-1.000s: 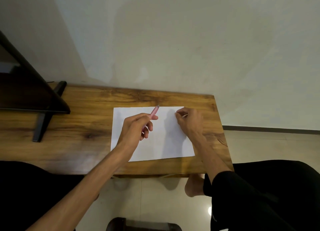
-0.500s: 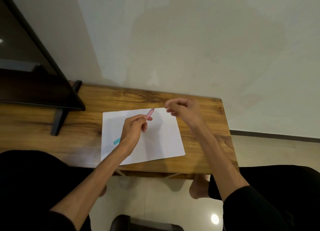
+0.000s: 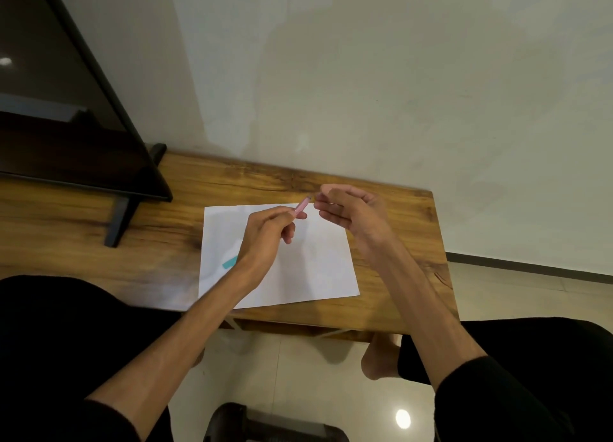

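Observation:
A white sheet of paper (image 3: 315,269) lies on the wooden table (image 3: 99,242). Above its far edge, my left hand (image 3: 265,234) grips a pink pen (image 3: 301,206) whose free end points up and to the right. My right hand (image 3: 355,212) hovers just right of that end, fingers curled, with thumb and forefinger pinched on a small thin piece that is too small to identify. The fingertips almost touch the pen's end. A small teal piece (image 3: 230,262) lies on the paper, partly hidden by my left wrist.
A dark flat screen (image 3: 66,126) on a black stand (image 3: 119,222) fills the table's left part. A pale wall runs behind the table. The table's right edge drops to a tiled floor. My knees in black cloth flank the near edge, and a dark stool (image 3: 265,425) sits below.
My right hand lifted off the paper's far right corner with its fingers pinched and came to the pen's end. The left hand stayed on the pen. The teal piece came into sight.

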